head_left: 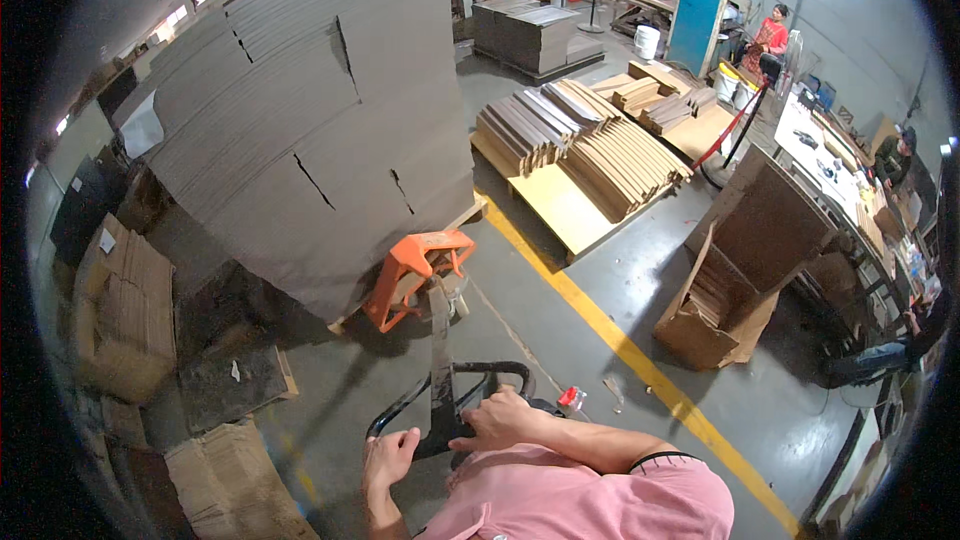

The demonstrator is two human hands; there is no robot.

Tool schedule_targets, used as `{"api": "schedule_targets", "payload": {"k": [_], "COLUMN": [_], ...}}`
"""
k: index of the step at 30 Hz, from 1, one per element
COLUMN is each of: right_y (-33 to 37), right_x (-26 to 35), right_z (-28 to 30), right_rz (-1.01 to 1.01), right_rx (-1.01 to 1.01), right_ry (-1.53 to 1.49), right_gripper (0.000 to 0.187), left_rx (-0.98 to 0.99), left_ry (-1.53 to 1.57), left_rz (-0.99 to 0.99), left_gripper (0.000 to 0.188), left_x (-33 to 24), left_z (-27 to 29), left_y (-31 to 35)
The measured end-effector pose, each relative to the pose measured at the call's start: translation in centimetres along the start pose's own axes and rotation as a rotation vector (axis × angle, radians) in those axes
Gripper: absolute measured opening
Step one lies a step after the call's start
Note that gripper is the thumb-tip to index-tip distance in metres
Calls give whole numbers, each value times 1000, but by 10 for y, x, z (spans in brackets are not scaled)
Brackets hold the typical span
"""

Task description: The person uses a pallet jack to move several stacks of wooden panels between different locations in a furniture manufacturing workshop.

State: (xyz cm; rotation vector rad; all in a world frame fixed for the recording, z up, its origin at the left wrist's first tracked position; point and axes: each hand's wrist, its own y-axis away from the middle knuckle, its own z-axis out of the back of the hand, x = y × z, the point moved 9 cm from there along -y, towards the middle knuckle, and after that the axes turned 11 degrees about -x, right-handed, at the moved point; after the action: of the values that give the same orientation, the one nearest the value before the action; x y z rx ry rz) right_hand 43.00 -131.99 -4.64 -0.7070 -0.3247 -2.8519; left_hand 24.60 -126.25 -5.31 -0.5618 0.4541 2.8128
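the left hand (392, 457) curls around the black handle (440, 415); the right hand (503, 420) bends over its middle, finger closure hidden; ahead of both, the orange pallet truck (420, 251) and tall grey stack (320, 120) look heavy; the stiff handle seems best held at its sides

Left hand (391, 458) holds a black handle (440, 428) at seven o'clock, right hand (500, 419) touches it at six — grey stack (310, 130) at ten, open carton (755, 220) at three.
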Motion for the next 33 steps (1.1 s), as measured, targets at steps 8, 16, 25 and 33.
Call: {"api": "schedule_targets", "payload": {"k": [8, 16, 25, 33], "right_y": [62, 98, 153, 181], "right_x": [53, 75, 62, 91], "right_z": [-6, 44, 59, 75], "right_rz": [246, 408, 443, 507], "right_rx": [115, -140, -572, -904], "right_ry": [-112, -112, -464, -417], "right_gripper": [59, 56, 46, 42], "left_rx": [-16, -381, -996, -1193], "left_ry": [52, 248, 807, 796], "left_rz": [-14, 40, -86, -96], "left_gripper": [49, 39, 32, 40], "left_x": [20, 21, 46, 69], "left_z": [-1, 56, 102, 122], "left_y": [76, 101, 164, 193]}}
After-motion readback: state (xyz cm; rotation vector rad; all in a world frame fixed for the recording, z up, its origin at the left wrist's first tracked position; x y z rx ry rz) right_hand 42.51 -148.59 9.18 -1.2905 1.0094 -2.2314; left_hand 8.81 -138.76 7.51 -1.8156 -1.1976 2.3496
